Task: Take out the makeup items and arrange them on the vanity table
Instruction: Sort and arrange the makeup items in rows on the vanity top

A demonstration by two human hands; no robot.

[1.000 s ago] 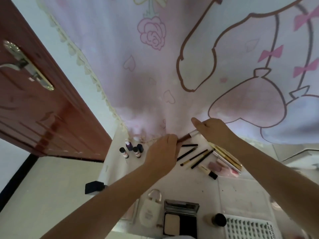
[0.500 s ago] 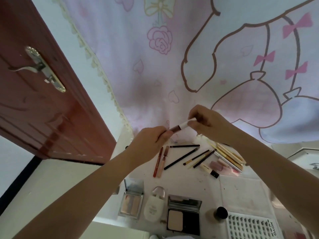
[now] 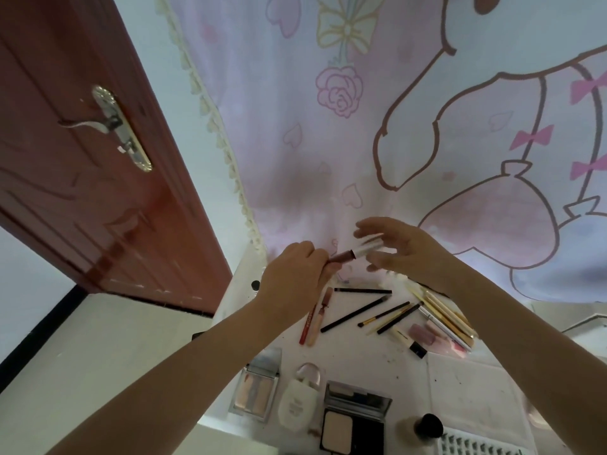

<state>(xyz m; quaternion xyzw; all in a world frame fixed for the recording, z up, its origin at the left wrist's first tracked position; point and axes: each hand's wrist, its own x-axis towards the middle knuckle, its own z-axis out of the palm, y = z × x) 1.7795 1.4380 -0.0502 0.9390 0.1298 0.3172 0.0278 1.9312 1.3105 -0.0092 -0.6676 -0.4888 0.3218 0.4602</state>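
**Head view: a lip tube is held up over the vanity table**

A thin lip tube (image 3: pixel 356 252) with a dark red end and a white end is pinched at the red end by the left hand (image 3: pixel 295 274). The right hand (image 3: pixel 407 254) is spread loose around the white end, and no grip is seen there. The tube is kept in the air above the white vanity table (image 3: pixel 476 382). Pencils and brushes (image 3: pixel 377 310) are laid below it. A powder case (image 3: pixel 353 421) is seen near the front edge.
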